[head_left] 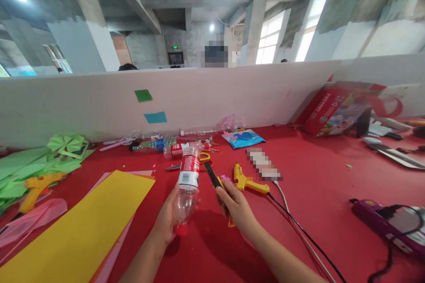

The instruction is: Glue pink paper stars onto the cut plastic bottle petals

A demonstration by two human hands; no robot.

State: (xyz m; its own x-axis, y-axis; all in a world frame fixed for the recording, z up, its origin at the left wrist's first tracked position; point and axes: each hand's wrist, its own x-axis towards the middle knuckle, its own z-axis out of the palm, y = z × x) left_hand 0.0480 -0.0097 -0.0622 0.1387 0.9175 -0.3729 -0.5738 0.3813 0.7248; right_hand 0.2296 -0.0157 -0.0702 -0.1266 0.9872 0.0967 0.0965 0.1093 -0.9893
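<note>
My left hand is wrapped round a clear plastic bottle with a red and white label. The bottle is tilted, its red cap pointing down toward me. Just to the right, my right hand grips a yellow and black utility knife, its dark blade end pointing up and left, apart from the bottle. Behind the bottle lie scissors with yellow handles. A yellow glue gun rests to the right of the knife.
Yellow paper and green paper cover the left side. More bottles lie along the white partition. A blue packet, a power strip, a purple device and a red box are farther right. Cables cross the right side.
</note>
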